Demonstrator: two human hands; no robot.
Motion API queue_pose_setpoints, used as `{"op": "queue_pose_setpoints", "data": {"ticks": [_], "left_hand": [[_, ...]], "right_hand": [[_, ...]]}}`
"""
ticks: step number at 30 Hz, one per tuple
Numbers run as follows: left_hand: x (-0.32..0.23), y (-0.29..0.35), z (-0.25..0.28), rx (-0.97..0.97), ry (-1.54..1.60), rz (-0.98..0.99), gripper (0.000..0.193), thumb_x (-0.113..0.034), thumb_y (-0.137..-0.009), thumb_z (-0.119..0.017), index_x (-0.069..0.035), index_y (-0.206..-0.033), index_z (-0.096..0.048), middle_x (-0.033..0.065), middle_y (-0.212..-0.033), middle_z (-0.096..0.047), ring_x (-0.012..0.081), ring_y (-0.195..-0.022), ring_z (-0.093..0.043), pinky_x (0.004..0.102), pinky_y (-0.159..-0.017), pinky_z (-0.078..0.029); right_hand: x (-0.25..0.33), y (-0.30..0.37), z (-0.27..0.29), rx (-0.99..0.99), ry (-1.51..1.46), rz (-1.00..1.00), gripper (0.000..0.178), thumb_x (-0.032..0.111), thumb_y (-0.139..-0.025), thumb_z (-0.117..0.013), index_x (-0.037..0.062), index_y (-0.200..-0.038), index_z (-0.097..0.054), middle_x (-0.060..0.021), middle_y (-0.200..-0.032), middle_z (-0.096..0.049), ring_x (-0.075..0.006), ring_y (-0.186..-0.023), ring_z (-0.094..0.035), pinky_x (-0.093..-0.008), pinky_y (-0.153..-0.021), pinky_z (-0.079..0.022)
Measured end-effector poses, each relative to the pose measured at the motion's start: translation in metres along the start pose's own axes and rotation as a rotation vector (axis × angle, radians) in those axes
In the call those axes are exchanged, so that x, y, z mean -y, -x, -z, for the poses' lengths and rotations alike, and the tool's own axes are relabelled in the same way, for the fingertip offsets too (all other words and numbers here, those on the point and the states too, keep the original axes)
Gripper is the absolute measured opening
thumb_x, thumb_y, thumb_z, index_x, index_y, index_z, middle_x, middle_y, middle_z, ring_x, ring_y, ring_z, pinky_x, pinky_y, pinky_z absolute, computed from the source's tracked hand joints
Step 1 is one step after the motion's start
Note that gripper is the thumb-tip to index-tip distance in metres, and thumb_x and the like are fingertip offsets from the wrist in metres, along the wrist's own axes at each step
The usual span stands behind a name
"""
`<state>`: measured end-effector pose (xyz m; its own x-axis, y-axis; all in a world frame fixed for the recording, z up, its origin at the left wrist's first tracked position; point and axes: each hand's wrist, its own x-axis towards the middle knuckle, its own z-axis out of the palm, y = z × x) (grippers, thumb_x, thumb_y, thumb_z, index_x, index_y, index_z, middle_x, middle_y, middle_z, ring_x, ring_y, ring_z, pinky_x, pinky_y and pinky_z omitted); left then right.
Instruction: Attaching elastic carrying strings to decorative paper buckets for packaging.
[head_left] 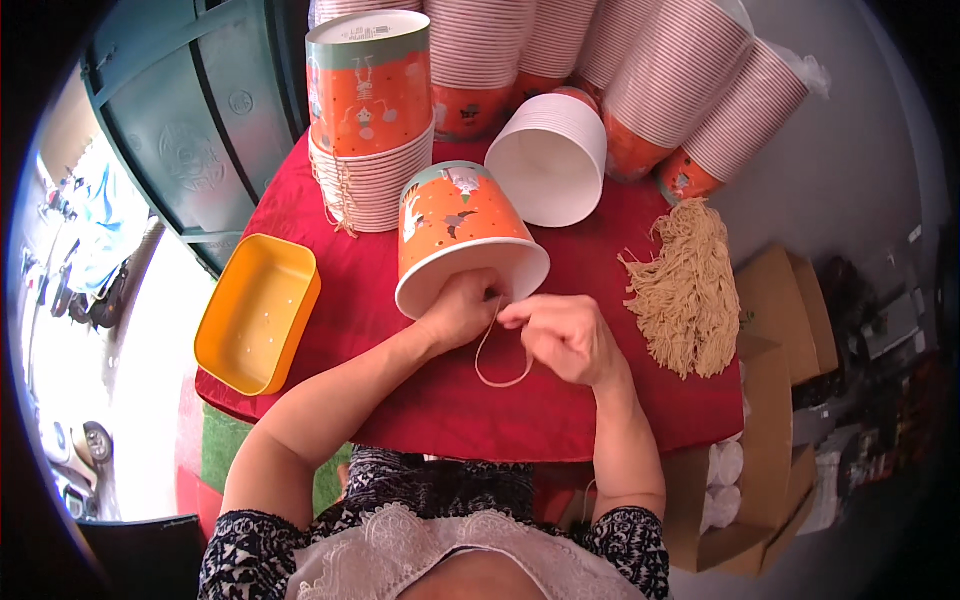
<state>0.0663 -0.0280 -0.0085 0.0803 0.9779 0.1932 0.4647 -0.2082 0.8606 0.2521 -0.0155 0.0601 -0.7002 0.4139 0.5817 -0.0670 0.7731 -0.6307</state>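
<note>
An orange paper bucket (455, 220) with a green base band and cartoon figures lies tilted at the middle of the table, its white-rimmed mouth toward me. My left hand (468, 305) reaches into that mouth, fingers curled; the bucket wall and the hand itself hide what they grip. Just outside the rim, my right hand (568, 335) is closed in a pinch on a thin tan cord (482, 370). The cord hangs in a loop between both hands. A bundle of similar tan cords (690, 290) lies on the right of the table.
A stack of upturned buckets (370, 185) stands behind on the left, with cords hanging from it. Another white-lined bucket (550, 165) lies beside several wrapped stacks (670, 75). A yellow tray (305, 300) sits left on the red tablecloth (400, 410). Cardboard boxes (770, 430) stand at right.
</note>
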Motion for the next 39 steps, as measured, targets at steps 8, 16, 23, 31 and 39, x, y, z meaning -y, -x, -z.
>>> {"op": "queue_pose_setpoints", "data": {"ticks": [8,16,23,31,39], "left_hand": [[-0.005,0.000,0.008,0.116,0.192,0.092,0.009,-0.005,-0.085,-0.060,0.002,-0.090,-0.061,0.0111,-0.080,-0.063,0.0189,-0.070,-0.061,0.0328,-0.063,-0.051],[-0.002,0.002,0.008,0.114,0.243,0.099,0.006,-0.002,-0.086,-0.057,0.001,-0.091,-0.057,0.0083,-0.078,-0.060,0.0139,-0.061,-0.058,0.0286,-0.052,-0.049],[0.003,0.002,0.005,0.111,0.290,0.086,0.006,-0.002,-0.087,-0.058,0.001,-0.092,-0.057,0.0078,-0.074,-0.059,0.0134,-0.060,-0.057,0.0281,-0.053,-0.050],[0.002,0.003,0.007,0.121,0.304,0.098,0.008,-0.007,-0.089,-0.059,0.000,-0.092,-0.058,0.0066,-0.074,-0.059,0.0132,-0.060,-0.056,0.0276,-0.052,-0.048],[-0.008,-0.003,0.011,0.180,0.307,0.194,0.011,-0.011,-0.089,-0.060,-0.002,-0.093,-0.058,0.0048,-0.077,-0.059,0.0115,-0.066,-0.054,0.0265,-0.053,-0.046]], "right_hand": [[-0.043,0.012,-0.024,-0.141,0.518,-0.466,0.017,0.014,-0.091,-0.055,0.0057,-0.103,-0.065,-0.0225,-0.069,-0.065,-0.0402,-0.067,-0.066,-0.0509,-0.060,-0.053],[-0.050,0.013,-0.024,-0.091,0.418,-0.427,0.022,0.007,-0.086,-0.058,0.0054,-0.107,-0.063,-0.0193,-0.086,-0.068,-0.0365,-0.078,-0.068,-0.0433,-0.068,-0.054],[-0.056,0.015,-0.030,-0.071,0.407,-0.451,0.019,0.006,-0.085,-0.059,0.0058,-0.103,-0.062,-0.0193,-0.081,-0.067,-0.0369,-0.076,-0.067,-0.0435,-0.065,-0.053],[-0.063,0.017,-0.035,-0.143,0.446,-0.386,0.009,0.007,-0.087,-0.058,0.0012,-0.092,-0.061,-0.0189,-0.074,-0.066,-0.0348,-0.068,-0.068,-0.0423,-0.059,-0.053],[-0.063,0.017,-0.028,-0.080,0.297,-0.499,0.009,0.006,-0.088,-0.055,-0.0020,-0.088,-0.059,-0.0178,-0.072,-0.067,-0.0297,-0.066,-0.068,-0.0393,-0.060,-0.053]]}}
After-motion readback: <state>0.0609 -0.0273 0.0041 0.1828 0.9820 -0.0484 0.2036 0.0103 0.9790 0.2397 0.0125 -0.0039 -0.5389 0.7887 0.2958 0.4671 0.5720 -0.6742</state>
